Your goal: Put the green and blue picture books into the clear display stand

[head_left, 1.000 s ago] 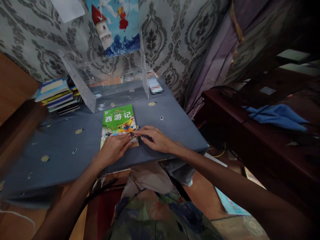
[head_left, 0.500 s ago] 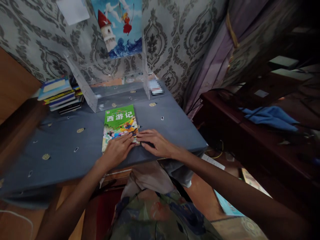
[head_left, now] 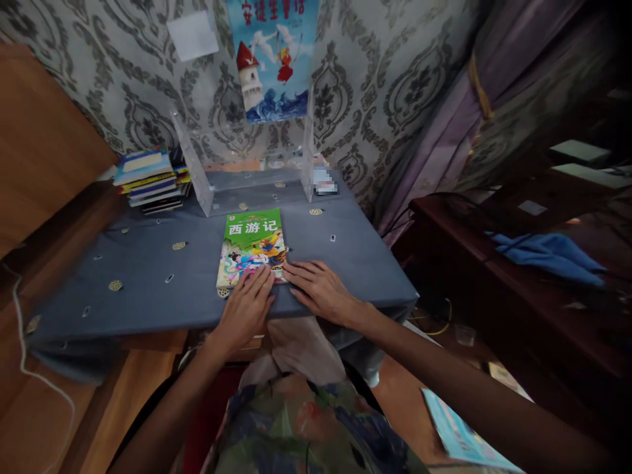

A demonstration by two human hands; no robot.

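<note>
Drawn back toward the near table edge since the earlier frame: left hand (head_left: 248,299), with more of the cover of the green book (head_left: 251,242) exposed. Swung also: camera view, with table, book and both hands farther right. State of hands: apart by a narrow gap, fingers extended, clamped on nothing visible. Location of book: closed, flat on the cloth-covered table (head_left: 360,270), directly ahead of both hands, title side up. Contact, left: fingers over the lower cover, near its right corner; palm contact with table, cannot tell. Contact, right: fingertips of right hand (head_left: 323,289) at the lower right edge of book, thumb spread below. Beyond hands and book: clear stand (head_left: 198,178), upright on table. Farther beyond, on the wall: colour poster (head_left: 276,69) and, left of it, white paper (head_left: 192,36). Ahead and left of left hand: book stack (head_left: 153,179). Well to the right of right hand: dark red furniture (head_left: 467,253), with blue cloth (head_left: 548,253) on top
</note>
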